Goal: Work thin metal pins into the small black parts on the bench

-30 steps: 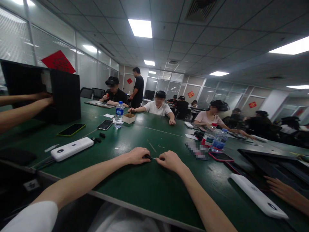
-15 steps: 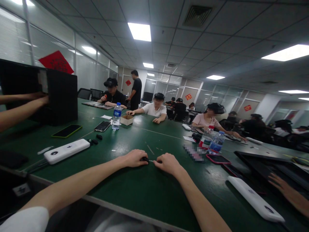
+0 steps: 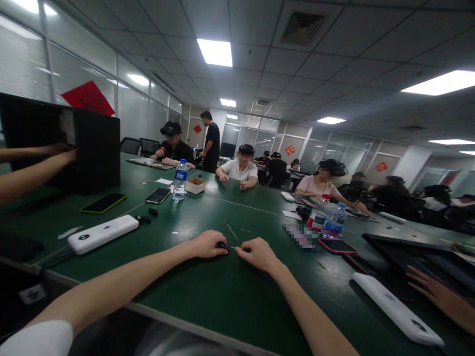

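Note:
My left hand (image 3: 208,244) and my right hand (image 3: 257,253) rest close together on the green table (image 3: 222,296), both with fingers curled. Between them lies a small dark object (image 3: 223,245) with a thin pale piece running toward the right hand; the left fingers pinch its dark end and the right fingertips pinch the other end. It is too small to name. A few thin sticks (image 3: 233,231) lie on the table just beyond my hands.
A white power bank (image 3: 103,233) lies at the left, another white power bank (image 3: 398,309) at the right beside a co-worker's hand (image 3: 434,291). Phones (image 3: 158,195), water bottles (image 3: 180,179), a small box (image 3: 195,185) and a black case (image 3: 92,148) stand further off. Several people sit around.
My hands have stayed together on the small object, their place on the table unchanged; the camera has shifted slightly. The person in white across the table has drawn both hands closer together.

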Available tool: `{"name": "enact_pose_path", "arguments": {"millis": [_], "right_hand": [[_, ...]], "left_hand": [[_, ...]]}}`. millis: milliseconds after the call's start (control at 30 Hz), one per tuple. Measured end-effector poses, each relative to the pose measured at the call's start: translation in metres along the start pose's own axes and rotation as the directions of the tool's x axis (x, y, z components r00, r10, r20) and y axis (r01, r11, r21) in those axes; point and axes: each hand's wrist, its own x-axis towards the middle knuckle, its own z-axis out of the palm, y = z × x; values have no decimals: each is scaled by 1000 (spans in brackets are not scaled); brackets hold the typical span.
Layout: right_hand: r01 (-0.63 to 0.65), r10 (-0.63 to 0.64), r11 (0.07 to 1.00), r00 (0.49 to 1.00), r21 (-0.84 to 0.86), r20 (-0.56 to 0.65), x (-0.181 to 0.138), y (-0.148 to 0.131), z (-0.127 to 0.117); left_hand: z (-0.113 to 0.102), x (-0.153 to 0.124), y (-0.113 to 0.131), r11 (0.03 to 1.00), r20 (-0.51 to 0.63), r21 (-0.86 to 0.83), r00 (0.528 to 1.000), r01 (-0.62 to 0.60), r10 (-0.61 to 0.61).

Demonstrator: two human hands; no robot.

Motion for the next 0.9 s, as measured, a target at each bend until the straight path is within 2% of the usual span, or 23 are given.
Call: {"name": "enact_pose_path", "arguments": {"millis": [67, 133, 300, 633, 900], "right_hand": [[12, -10, 999, 998, 47, -58, 2, 0, 1], [12, -10, 1000, 997, 25, -76, 3, 2, 2], [-31, 33, 996, 999, -78, 26, 0, 11, 3], [-26, 33, 996, 995, -82, 91, -3, 2, -7], [-15, 34, 957, 997, -289, 63, -4, -11, -12]], "left_hand": [[0, 1, 1, 1000, -5, 5, 1000, 3, -2], [0, 1, 1, 1000, -13, 11, 1000, -1, 1], [1, 2, 2, 1000, -23, 10, 1000, -4, 4], [-1, 1, 4, 1000, -23, -2, 1000, -17, 17], [2, 2, 4, 1000, -27, 12, 1000, 1, -1]]}}
